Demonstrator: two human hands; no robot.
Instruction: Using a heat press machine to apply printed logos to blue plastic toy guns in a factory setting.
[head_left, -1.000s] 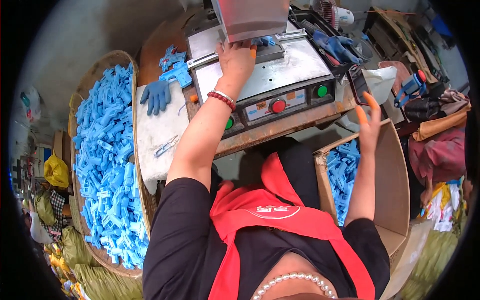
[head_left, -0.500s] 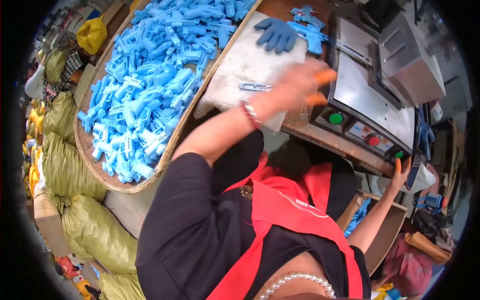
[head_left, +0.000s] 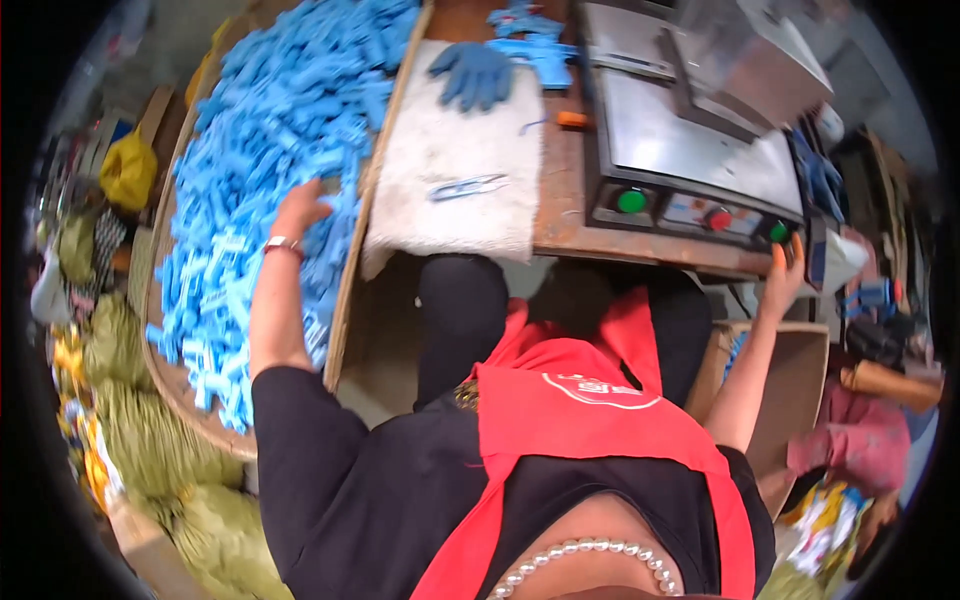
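A heap of light blue plastic toy pistols (head_left: 270, 130) fills a long, wood-rimmed tray on my left. My left hand (head_left: 300, 208) reaches into its near middle; the fingers are partly hidden among the pieces and slightly blurred, so a grip cannot be made out. My right hand (head_left: 786, 272), with orange coverings on its fingertips, has its fingers stretched up at the right green button (head_left: 779, 232) on the front of a metal-topped machine (head_left: 690, 125). That hand holds nothing. A red button (head_left: 719, 218) and another green button (head_left: 631, 201) sit farther left on the panel.
Between tray and machine, a white cloth (head_left: 450, 150) carries a blue glove (head_left: 473, 77) and a small pale blade-like tool (head_left: 468, 187). Blue toy pistols (head_left: 535, 55) lie beyond it. A cardboard box (head_left: 790, 370) stands below my right arm; green sacks (head_left: 160, 430) line the left.
My left hand has moved left from beside the machine, over the cloth, into the heap of toy pistols. My right hand stays at the right green button. The whole view has shifted.
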